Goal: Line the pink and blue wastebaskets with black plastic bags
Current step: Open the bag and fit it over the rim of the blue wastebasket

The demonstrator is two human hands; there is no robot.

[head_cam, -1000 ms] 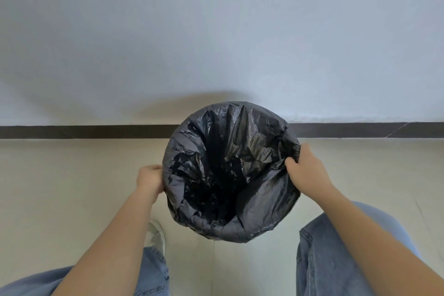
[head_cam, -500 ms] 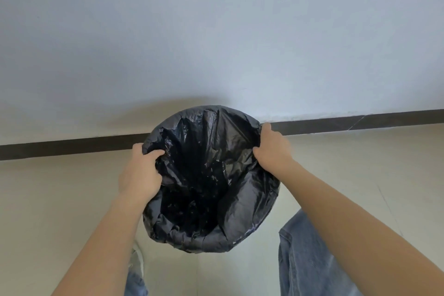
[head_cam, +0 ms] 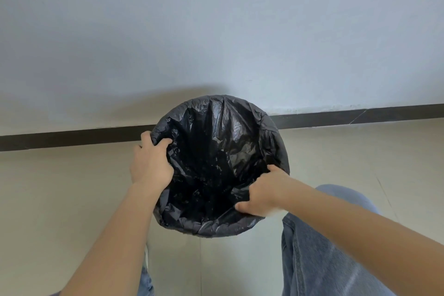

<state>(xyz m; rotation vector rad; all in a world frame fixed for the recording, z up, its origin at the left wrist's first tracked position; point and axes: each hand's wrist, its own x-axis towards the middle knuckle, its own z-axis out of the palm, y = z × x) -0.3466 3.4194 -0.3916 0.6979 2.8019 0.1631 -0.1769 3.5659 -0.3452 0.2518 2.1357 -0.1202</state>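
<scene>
A round wastebasket stands on the floor by the wall, fully wrapped in a black plastic bag point(head_cam: 223, 151) folded over its rim, so the basket's colour is hidden. My left hand point(head_cam: 150, 163) grips the bag at the upper left of the rim, thumb hooked inside. My right hand point(head_cam: 264, 194) pinches the bag at the lower right of the rim, fingers curled over the edge.
A pale wall point(head_cam: 216, 31) with a dark baseboard point(head_cam: 72, 138) runs just behind the basket. Beige floor tiles point(head_cam: 60, 199) spread on both sides. My knees in blue jeans point(head_cam: 324, 259) are close below the basket.
My right hand slid from the upper right of the rim down to the lower right. My left hand stayed at the upper left. The bag's mouth looks rounder and smoother.
</scene>
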